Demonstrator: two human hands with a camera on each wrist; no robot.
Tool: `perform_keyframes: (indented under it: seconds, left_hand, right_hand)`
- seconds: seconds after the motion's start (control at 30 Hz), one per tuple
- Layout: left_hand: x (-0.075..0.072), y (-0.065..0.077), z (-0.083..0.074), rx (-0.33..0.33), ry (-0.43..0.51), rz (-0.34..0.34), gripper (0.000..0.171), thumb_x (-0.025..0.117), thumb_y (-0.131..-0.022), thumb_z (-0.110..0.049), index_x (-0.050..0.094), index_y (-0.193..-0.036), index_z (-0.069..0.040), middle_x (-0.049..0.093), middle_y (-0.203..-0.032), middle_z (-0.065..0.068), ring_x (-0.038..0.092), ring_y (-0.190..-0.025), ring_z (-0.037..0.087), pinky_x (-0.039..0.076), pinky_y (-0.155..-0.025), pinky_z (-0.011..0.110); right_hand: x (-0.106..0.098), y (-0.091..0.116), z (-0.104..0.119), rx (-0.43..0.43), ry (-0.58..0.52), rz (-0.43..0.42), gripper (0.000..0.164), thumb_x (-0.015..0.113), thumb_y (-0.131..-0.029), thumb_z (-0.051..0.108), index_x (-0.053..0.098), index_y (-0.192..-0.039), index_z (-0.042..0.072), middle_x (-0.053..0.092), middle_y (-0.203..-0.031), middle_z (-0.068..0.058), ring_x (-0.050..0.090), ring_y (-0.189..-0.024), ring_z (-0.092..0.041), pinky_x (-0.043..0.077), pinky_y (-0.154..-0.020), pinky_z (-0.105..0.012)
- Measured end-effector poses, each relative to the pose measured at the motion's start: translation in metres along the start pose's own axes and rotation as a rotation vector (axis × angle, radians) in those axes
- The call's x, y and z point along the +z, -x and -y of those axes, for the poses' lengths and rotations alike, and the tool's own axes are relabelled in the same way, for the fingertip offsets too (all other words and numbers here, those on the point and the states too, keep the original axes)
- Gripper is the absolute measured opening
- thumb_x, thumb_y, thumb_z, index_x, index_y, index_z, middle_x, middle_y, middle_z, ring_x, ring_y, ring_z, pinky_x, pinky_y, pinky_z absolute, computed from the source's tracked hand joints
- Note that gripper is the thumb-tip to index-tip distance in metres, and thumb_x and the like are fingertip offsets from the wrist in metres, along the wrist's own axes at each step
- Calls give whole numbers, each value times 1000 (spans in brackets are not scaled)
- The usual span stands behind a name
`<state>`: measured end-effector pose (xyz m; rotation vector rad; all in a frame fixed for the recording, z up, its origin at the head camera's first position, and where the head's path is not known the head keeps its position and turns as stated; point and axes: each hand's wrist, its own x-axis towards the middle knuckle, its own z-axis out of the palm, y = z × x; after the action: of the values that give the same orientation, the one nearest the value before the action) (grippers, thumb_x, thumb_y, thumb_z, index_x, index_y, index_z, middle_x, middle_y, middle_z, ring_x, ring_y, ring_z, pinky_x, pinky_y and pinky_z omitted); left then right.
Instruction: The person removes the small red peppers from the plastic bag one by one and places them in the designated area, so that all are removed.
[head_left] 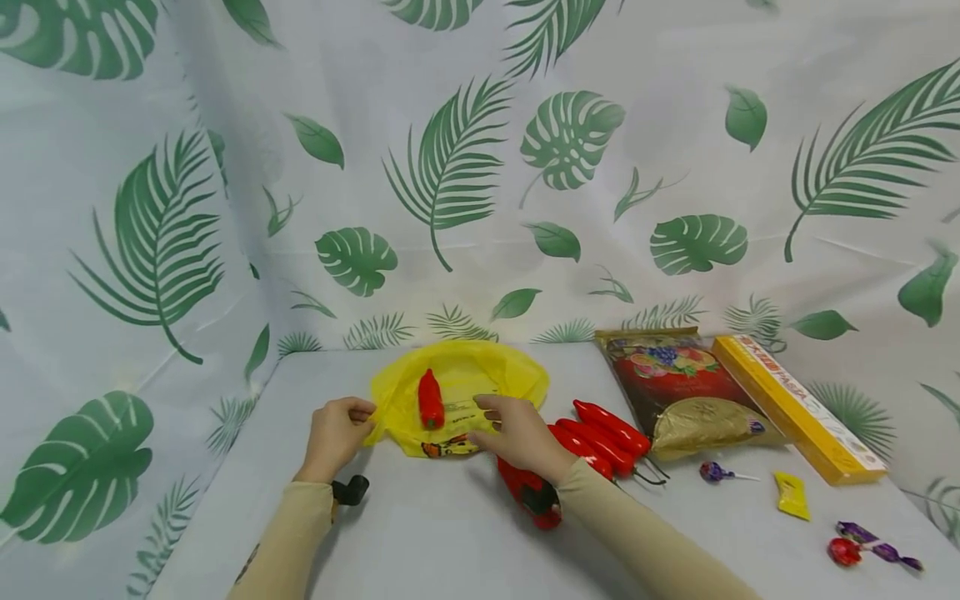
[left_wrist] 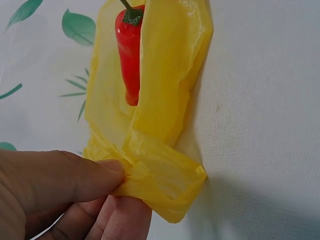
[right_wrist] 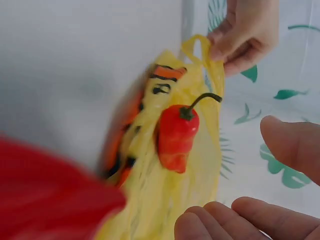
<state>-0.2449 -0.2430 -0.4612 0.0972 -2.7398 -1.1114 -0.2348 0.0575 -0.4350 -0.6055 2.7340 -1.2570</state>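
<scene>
My left hand (head_left: pixel 335 433) pinches the left edge of a yellow plastic bag (head_left: pixel 525 375) between thumb and fingers. The left wrist view shows the thumb pressing the crumpled film (left_wrist: pixel 160 175). On the bag lies one red chili pepper (right_wrist: pixel 178 135) with a green stem. Over the bag's right side is my right hand (head_left: pixel 525 429), its thumb and fingers spread apart with nothing between them. Under and beside the right wrist lie several more red peppers (head_left: pixel 607 429), partly hidden by that hand. A blurred red shape (right_wrist: pixel 50 195) fills the lower left of the right wrist view.
At the back right lie a dark red fruit-printed packet (head_left: pixel 667 367), a gold packet (head_left: pixel 705 425) and a yellow pasta box (head_left: pixel 802 408). Nearer are a lollipop (head_left: pixel 716 472), a yellow candy (head_left: pixel 791 495), a red lollipop (head_left: pixel 845 551) and a purple-wrapped sweet (head_left: pixel 888 550).
</scene>
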Motion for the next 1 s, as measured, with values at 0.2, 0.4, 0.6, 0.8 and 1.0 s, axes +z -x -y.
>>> perform_keyframes:
  seconds: [0.2,0.4,0.6,0.8,1.0]
  left_hand:
    - [1,-2,-1,11,5,-9,16,77,-87,-3,79,-103,-3,77,-92,11,72,-81,19,62,-71,32]
    - [6,-2,-1,19,17,-12,16,79,-85,-2,79,-101,-3,77,-91,10,71,-80,18,62,-71,31]
    - [11,-2,1,23,2,-16,16,80,-84,-1,79,-100,-3,77,-89,9,71,-79,17,61,-70,30]
    - [6,-3,1,24,3,-35,15,79,-85,-2,79,-99,-4,77,-89,9,70,-79,18,61,-70,31]
    - [-1,-2,5,-1,5,-30,15,77,-86,-3,79,-101,-5,76,-90,8,69,-79,17,60,-70,29]
  right_hand:
    - [21,-43,9,109,-28,69,64,77,-94,32,57,-146,0,62,-146,-17,66,-127,-34,56,-106,-48]
    - [48,-75,5,161,18,42,47,75,-96,32,68,-129,0,75,-112,-12,67,-90,-24,59,-77,-33]
    - [67,-90,4,167,81,3,40,80,-91,27,69,-116,-2,70,-98,-10,59,-83,-21,55,-73,-31]
    - [71,-95,11,140,66,-23,29,81,-89,19,71,-106,-2,70,-91,-11,60,-78,-22,55,-69,-30]
    - [69,-92,15,144,39,-14,28,80,-89,16,74,-110,-1,69,-92,-8,59,-82,-22,54,-72,-30]
